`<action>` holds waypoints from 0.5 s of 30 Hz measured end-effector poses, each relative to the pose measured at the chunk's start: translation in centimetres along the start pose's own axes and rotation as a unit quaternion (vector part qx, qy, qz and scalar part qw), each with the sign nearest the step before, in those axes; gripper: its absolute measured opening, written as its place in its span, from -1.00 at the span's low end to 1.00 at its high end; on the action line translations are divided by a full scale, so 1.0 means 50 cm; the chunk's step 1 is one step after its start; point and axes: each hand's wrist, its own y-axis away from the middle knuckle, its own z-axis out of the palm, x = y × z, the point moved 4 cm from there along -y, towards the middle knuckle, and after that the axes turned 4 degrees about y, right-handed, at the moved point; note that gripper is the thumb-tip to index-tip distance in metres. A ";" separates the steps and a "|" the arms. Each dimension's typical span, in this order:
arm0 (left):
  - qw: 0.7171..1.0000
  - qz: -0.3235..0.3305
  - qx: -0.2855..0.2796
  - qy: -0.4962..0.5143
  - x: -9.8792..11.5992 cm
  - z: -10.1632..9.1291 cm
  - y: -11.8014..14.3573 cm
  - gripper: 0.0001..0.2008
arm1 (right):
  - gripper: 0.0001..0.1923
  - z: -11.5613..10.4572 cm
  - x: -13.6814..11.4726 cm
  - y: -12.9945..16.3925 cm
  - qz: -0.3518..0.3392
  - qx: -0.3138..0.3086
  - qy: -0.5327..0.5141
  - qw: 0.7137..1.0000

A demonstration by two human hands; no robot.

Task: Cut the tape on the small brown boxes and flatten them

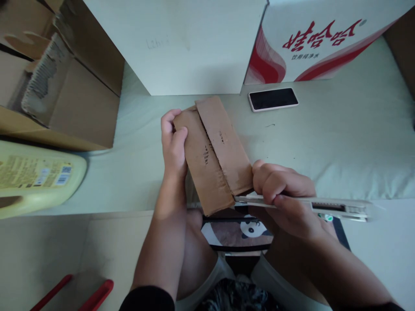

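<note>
A small brown cardboard box (214, 155) is tilted up off the pale green cloth, with a seam running along its face between two flaps. My left hand (174, 140) grips its far left edge, thumb on top and fingers folded round the side. In my right hand (287, 190) is a utility knife (327, 206), its fingers wrapped round the handle. The knife's blade end touches the box's near edge where the seam ends. My right fingers also rest close to the box's right corner.
Behind the box stand a large white box (194, 47) and a red-and-white printed carton (311, 52). A phone (273, 99) lies before the carton. On the left are an open brown carton (87, 103) and a yellow jug (39, 177). Red bars (97, 296) show at lower left.
</note>
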 end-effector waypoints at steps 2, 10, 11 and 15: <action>1.000 0.012 -0.014 -0.018 -0.003 -0.001 -0.002 -0.51 | -0.83 0.000 0.000 0.000 0.001 0.000 0.001 1.000; 1.000 0.008 -0.016 -0.023 -0.014 -0.009 -0.001 -0.47 | -0.84 0.000 -0.001 -0.002 -0.005 -0.006 0.002 1.000; 1.000 0.007 -0.015 -0.023 -0.014 -0.009 -0.001 -0.47 | -0.84 -0.001 -0.001 -0.002 -0.007 -0.002 0.003 1.000; 1.000 0.014 -0.010 -0.021 -0.011 -0.007 -0.003 -0.48 | -0.83 0.000 -0.002 -0.003 -0.005 -0.003 0.006 1.000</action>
